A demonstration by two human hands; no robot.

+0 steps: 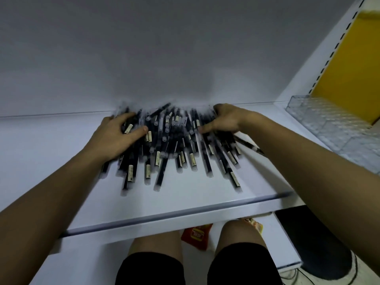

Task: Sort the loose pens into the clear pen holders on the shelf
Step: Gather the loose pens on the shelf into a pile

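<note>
The left hand (115, 138) lies flat on the left side of the pile of pens (174, 140), fingers spread and thumb stretched out across the barrels. The right hand (225, 120) sits on the pile's right side with its thumb pointing inward. Its fingers bend down over the far pens, and I cannot tell whether they grip any. The dark pens fan out between the two hands near the back edge of the white shelf (195, 194), the far ends close against the grey back wall (164, 58). One stray pen (249, 145) pokes out under the right forearm. A broad strip of shelf surface runs from the pens' near ends to the front edge, and more of it stretches towards the left end. At the right end, well apart from the pile, stand the clear pen holders (333, 124), beside a slotted upright (329, 58) and a yellow panel (353, 68). Below the front edge show the person's knees (156, 243), with a red packet (196, 235) between them.
</note>
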